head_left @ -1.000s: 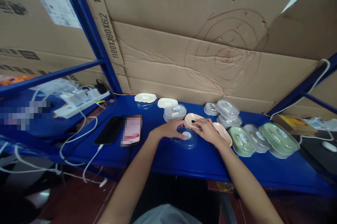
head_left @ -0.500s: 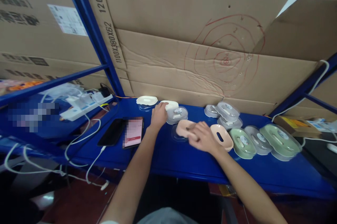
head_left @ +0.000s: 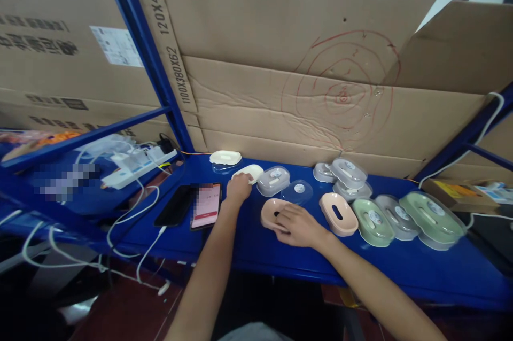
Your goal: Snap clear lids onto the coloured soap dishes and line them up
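Observation:
My left hand (head_left: pixel 239 189) grips the near edge of a cream dish (head_left: pixel 253 172), its fingers closed on the rim. A pink dish (head_left: pixel 269 207) with a dark slot rests on the blue table, and the closed fingers of my right hand (head_left: pixel 298 224) hold its right side. Behind that dish lies a clear lid (head_left: pixel 297 192) with a round label. A grey lidded dish (head_left: pixel 273 180) stands between the cream dish and the clear lid. Another pink dish (head_left: pixel 339 214) sits to the right of my right hand.
Green lidded dishes (head_left: pixel 373 222) and grey ones stand at the right. Another cream dish (head_left: pixel 225 157) is at the back left. Two phones (head_left: pixel 206 205) and white cables lie at the left. Cardboard (head_left: pixel 248 90) rises behind the blue table (head_left: pixel 256 255).
The pink dish in my right hand has moved down and left, off the clear lid, which now lies farther right. My left hand has drawn the cream dish left and nearer.

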A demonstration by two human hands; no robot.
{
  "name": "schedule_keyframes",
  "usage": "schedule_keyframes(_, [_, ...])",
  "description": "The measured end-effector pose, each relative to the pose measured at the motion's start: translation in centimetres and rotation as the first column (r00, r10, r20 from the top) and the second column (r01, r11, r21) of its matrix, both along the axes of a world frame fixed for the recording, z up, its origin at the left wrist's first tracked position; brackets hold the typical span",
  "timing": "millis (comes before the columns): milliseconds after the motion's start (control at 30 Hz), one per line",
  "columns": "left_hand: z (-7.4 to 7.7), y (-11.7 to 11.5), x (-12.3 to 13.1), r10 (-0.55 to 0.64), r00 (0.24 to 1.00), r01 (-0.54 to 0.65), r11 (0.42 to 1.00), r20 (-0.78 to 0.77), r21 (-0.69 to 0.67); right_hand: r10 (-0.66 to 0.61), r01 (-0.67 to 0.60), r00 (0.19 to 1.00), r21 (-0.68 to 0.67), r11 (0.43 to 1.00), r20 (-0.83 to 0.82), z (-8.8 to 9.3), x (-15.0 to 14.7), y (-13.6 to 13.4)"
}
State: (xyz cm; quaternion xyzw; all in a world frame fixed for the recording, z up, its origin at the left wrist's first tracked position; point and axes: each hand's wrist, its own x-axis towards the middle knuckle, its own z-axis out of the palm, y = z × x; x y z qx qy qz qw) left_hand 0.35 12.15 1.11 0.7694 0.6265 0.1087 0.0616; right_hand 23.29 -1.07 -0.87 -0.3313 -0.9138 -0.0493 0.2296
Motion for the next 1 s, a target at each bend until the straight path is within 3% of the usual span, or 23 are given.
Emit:
schedule_keyframes(133, [0.1,-3.5,-0.2,0.001,1.0,-0.001,0.999,-0.011,-0.044,-0.109,0.107,0.992,-0.03,0.994,-0.065,0.7,1.1,0.5])
schedule_keyframes(333, [-0.6,-10.6,0.3,-0.035,0.999,0.035,0.999,0.012,0.002,-0.304,0.291,0.935,-0.097,0.952,-0.181,1.2,1.8,0.8])
schedule_keyframes(467, [-1.6,-13.4,0.6,-0.185,0.979,0.184,0.983,0.083,0.02,-0.274,0.255,0.944,-0.12,0.959,-0.186,1.4,1.7,0.7])
schedule_keyframes(567, [-3.1,-14.1,0.6,-0.312,0.894,0.267,0.947,0.321,0.179,-0.181,0.158,0.97,-0.143,0.977,-0.164,1.5,1.3,0.4])
schedule_keyframes(633, [-4.1,-14.0,0.5,-0.332,0.829,0.201,0.928,0.451,0.313,-0.117,0.09,0.98,-0.167,0.982,-0.16,1.5,1.0,0.2])
schedule_keyframes(700, [-4.7,-13.7,0.3,-0.338,0.827,0.16,0.907,0.45,0.39,-0.059,0.034,0.989,-0.182,0.983,-0.138,1.5,0.7,0.1])
schedule_keyframes(767, [-5.0,-13.4,0.0,-0.376,0.848,0.207,0.884,0.374,0.42,-0.017,0.001,0.996,-0.176,0.984,-0.09,1.3,0.4,-0.1])
schedule_keyframes(1000, [-5.8,-12.7,-0.7,-0.433,0.843,0.301,0.872,0.321,0.385,0.007,-0.002,0.999,-0.104,0.995,0.045,0.4,-0.3,-0.3])
